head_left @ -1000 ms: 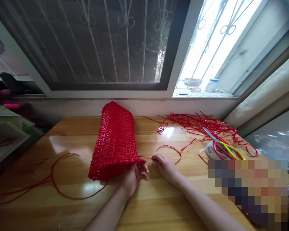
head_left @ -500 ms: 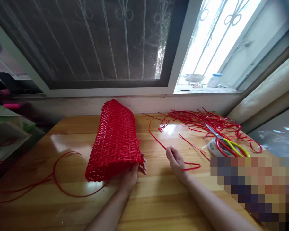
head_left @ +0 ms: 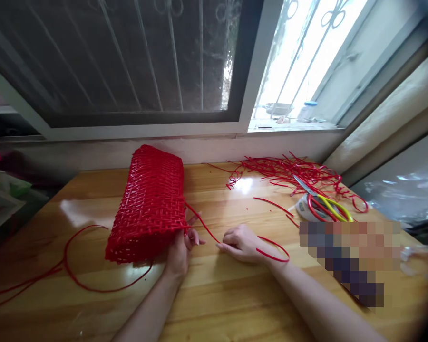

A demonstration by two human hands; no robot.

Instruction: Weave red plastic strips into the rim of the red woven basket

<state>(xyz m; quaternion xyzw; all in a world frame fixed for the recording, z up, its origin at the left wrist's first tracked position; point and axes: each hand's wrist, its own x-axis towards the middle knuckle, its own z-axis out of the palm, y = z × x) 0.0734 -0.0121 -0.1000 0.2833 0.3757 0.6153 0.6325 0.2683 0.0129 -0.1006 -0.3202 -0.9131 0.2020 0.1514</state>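
Note:
A red woven basket (head_left: pixel 148 194) lies on its side at left of centre, its mouth facing me. At the near right corner of its rim is my left hand (head_left: pixel 180 249), closed round the edge, some fingers showing past the side. The basket hides part of that hand. A thin red plastic strand (head_left: pixel 207 229) runs from the basket's right side to my right hand (head_left: pixel 240 243), which pinches it between thumb and fingers just above the table. The strand's loose part (head_left: pixel 283 248) loops out over my right wrist.
Scissors (head_left: pixel 319 197) with red and yellow handles rest on a white roll (head_left: pixel 302 206) at right. Behind them lies a tangle of red strands (head_left: pixel 288 171). Another long strand (head_left: pixel 92 289) curls over the wooden table (head_left: pixel 214 304) at left. A window stands behind.
My right hand has come left and nearer the basket, turning palm down. The pinched strand, bowed away before, now stretches straight from the basket's side. My left hand stays at the rim.

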